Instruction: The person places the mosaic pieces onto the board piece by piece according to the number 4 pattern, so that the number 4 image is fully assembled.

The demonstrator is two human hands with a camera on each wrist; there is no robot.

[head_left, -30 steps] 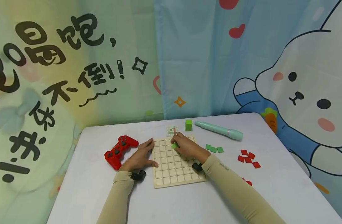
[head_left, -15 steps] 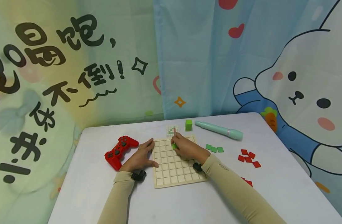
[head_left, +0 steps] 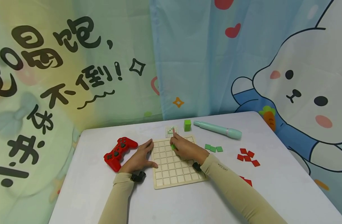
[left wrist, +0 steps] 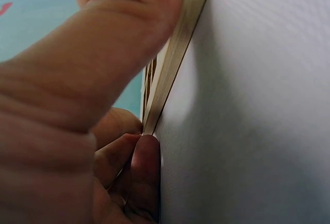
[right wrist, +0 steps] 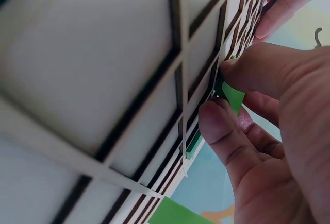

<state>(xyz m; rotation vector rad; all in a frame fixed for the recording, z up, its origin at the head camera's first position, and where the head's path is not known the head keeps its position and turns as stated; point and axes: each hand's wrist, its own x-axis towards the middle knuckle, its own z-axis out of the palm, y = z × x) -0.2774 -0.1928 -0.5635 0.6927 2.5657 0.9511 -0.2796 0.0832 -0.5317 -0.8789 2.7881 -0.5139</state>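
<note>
Left hand [head_left: 139,159]: fingers extended along the left edge of the gridded board [head_left: 166,173], thumb resting at that edge; probably steadying it.
Right hand [head_left: 187,148]: thumb and fingertips pinch a green tile [right wrist: 233,95] over the board's far rows, apart from the left hand. Tile seated in a cell or not: cannot tell.
Grip, reason: fingertip hold presumably suits so thin a piece.
Tile, look: flat, bright green where exposed, shaded darker near the fingers; mostly covered.
Board, look: pale wood, cells divided by raised ridges.
Small printed card [head_left: 169,132]: just beyond the right hand, likely placed there for viewing.
Loose green tiles [head_left: 213,149], red tiles [head_left: 247,158]: right of the right hand, presumably kept within reach.
Red controller [head_left: 118,154]: just left of the left hand.
</note>
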